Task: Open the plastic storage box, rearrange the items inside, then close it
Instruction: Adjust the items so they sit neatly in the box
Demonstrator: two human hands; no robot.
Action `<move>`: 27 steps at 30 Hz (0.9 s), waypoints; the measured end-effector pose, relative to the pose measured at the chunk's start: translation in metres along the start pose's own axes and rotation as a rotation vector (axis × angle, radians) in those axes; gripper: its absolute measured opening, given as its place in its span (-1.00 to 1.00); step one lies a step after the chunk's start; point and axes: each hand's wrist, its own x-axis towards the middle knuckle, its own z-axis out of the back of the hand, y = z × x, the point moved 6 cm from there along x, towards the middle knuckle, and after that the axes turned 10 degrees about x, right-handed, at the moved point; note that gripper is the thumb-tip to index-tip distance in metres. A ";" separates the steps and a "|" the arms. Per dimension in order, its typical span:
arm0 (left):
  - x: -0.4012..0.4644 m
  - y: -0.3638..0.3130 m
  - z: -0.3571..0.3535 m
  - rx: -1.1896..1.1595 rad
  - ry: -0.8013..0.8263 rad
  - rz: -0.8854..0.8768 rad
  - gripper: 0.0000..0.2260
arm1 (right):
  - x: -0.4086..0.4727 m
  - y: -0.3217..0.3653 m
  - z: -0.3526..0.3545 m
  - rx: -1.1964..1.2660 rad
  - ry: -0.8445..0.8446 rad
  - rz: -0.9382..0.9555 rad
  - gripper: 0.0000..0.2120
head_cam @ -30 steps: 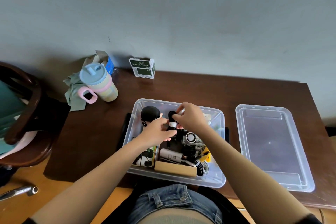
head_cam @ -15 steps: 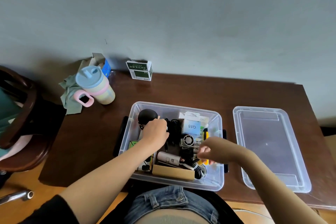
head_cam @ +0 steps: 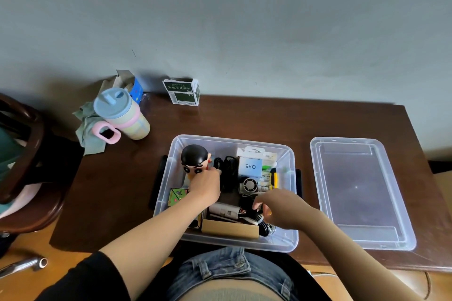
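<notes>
1. Currently my left hand [head_cam: 204, 186] sits inside the storage box [head_cam: 291, 239], fingers curled at the base of the cartoon figure [head_cam: 194, 160]; it appears to grip the figure, though the contact itself is hidden beneath the knuckles.
2. My right hand [head_cam: 276, 205] is lower in the box at the near right, fingers bent down into the black cables [head_cam: 256, 217]. I cannot tell whether it pinches a cable or only touches the tangle.
3. Beside these lie a white cylindrical device [head_cam: 223, 210], a cardboard box [head_cam: 230, 228] against the near wall, a small round fan [head_cam: 249, 184], a blue carton marked Q88 [head_cam: 250, 166] and a yellow-handled cutter [head_cam: 275, 177].
4. The box stands open on the table [head_cam: 244, 117], near my lap; its lid [head_cam: 359, 190] lies flat just to its right, apart from it.
5. Risk, as a judgement: pulling at the tangled cables could drag the fan or white device out of place, and the upright figure may stand too tall for the lid to seat.
6. Risk: the cutter lies close to my right hand; a blind reach could meet its blade.
7. Against the frame half a second ago, the right hand has moved left and deeper into the cables, while the left hand has stayed by the figure, whose face now shows.
8. The rearranging step is in progress; closing is not yet done.
</notes>
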 end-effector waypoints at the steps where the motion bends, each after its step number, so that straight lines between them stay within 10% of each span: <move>1: -0.001 0.000 0.000 0.006 0.006 -0.005 -0.72 | 0.001 -0.001 -0.001 -0.019 -0.007 -0.006 -0.66; 16: -0.005 -0.014 -0.016 0.221 0.359 -0.313 -0.65 | 0.006 -0.007 -0.013 -0.098 -0.059 -0.075 -0.61; 27: -0.011 -0.017 -0.006 0.340 0.316 -0.285 -0.80 | 0.024 -0.001 -0.024 -0.189 0.018 -0.085 -0.52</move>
